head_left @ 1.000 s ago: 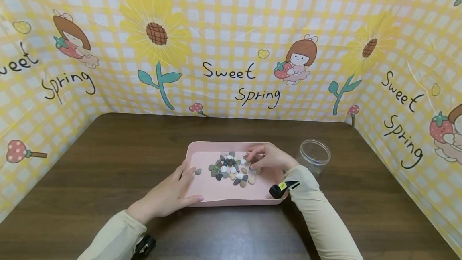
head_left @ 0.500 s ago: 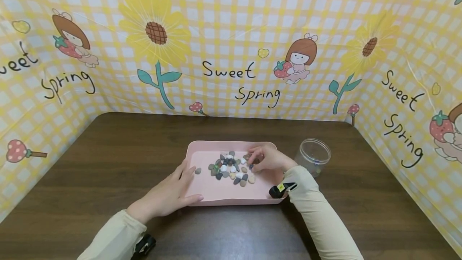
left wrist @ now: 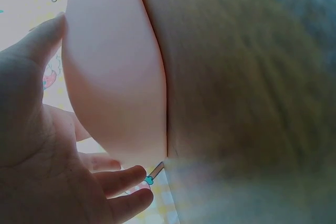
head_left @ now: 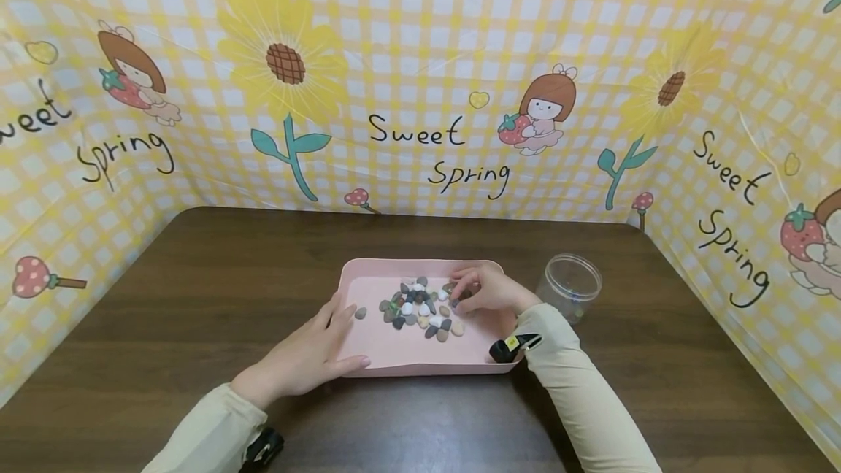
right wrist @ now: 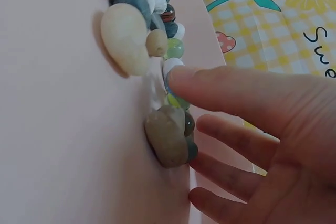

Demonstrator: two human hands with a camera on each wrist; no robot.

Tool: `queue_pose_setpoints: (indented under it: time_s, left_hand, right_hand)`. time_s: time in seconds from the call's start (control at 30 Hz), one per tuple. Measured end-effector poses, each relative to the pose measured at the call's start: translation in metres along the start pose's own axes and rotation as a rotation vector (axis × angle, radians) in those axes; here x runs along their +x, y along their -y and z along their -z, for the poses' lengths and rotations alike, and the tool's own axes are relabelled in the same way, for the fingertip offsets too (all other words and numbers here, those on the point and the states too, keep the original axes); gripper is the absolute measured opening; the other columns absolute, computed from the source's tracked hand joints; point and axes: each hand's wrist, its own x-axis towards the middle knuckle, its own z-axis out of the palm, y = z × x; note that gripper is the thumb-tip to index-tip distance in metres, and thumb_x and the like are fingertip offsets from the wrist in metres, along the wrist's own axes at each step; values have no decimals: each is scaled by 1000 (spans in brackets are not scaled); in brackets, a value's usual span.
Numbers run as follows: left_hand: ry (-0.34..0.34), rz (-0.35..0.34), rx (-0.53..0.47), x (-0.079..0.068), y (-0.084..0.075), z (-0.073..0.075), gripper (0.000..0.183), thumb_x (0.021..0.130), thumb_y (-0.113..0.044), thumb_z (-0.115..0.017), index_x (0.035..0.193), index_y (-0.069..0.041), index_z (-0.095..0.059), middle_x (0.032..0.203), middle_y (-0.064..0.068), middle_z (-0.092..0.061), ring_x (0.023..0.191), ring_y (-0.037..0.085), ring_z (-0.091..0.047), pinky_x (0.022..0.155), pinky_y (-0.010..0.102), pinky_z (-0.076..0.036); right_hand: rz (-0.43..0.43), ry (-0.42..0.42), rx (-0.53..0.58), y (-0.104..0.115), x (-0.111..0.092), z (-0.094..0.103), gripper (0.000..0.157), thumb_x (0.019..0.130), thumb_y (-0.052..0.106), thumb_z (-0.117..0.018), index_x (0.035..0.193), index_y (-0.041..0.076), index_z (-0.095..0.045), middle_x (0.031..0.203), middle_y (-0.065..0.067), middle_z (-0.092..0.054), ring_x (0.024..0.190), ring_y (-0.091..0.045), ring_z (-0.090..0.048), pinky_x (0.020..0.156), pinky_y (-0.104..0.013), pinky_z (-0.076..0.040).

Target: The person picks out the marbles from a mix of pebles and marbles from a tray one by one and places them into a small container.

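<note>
Since the earlier frame only the right grip point(head_left: 486, 292) shifts slightly, its thumb at a blue marble point(head_left: 455, 304) beside pebbles point(head_left: 420, 309) in the pink tray point(head_left: 388, 352); I cannot tell whether it pinches. The marble's roundness or crowding pebbles could send it rolling. It looks small, glossy, mostly hidden. The left grip point(head_left: 302, 356), fingers loosely extended, touches the tray's edge.

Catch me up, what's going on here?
A person is working at a pink tray of pebbles and marbles on a dark wooden table. Their left hand rests at the tray's near left corner. Their right hand is at the right end of the pile; whether it pinches a piece can't be told. One grey pebble lies apart, near the left hand. A clear jar stands right of the tray.
</note>
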Motion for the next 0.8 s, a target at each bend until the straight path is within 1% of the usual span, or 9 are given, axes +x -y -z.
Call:
queue_pose_setpoints:
  time_s: [0.13,0.23,0.4,0.47,0.6,0.8]
  left_hand:
    - [5,3,-3,0,0,0,87,84,-63,-52,144,-3,-33,152,30,-15,134,45,-34,102,54,-37]
    - [2,-2,-1,-1,0,0,87,84,-63,-52,144,-3,-33,152,30,-16,133,45,-34,102,54,-37]
    - [-5,2,-1,0,0,-2,86,84,-61,-53,144,-2,-34,152,30,-16,134,45,-34,102,54,-37]
    - [-5,2,-1,0,0,-2,85,85,-61,-53,143,-2,-34,152,30,-16,133,45,-34,102,54,-37]
    - [-8,-7,1,0,0,0,86,84,-61,-53,143,-2,-34,151,31,-17,132,46,-35,101,55,-37]
    - [-12,-4,3,0,0,-1,85,85,-60,-53,143,-2,-34,151,30,-16,133,45,-35,102,54,-37]
  right_hand:
    - [-13,-2,45,1,-1,1,11,72,6,-77,83,8,-75,134,-14,-55,129,-31,-46,107,-48,-34]
    - [-29,1,68,2,-1,3,12,73,8,-77,85,9,-75,137,-12,-53,132,-30,-43,109,-48,-32]
    - [-13,1,86,3,-4,8,14,74,11,-77,88,12,-75,139,-7,-52,135,-27,-40,111,-48,-29]
    - [4,-3,96,3,-5,11,15,75,12,-76,90,11,-75,139,-8,-52,135,-28,-40,110,-49,-30]
    - [13,-14,139,6,-9,15,19,78,14,-75,95,7,-74,140,-10,-50,135,-30,-39,110,-52,-30]
    - [-5,-40,185,10,-11,20,20,78,12,-74,97,5,-73,142,-10,-48,137,-26,-38,111,-48,-29]
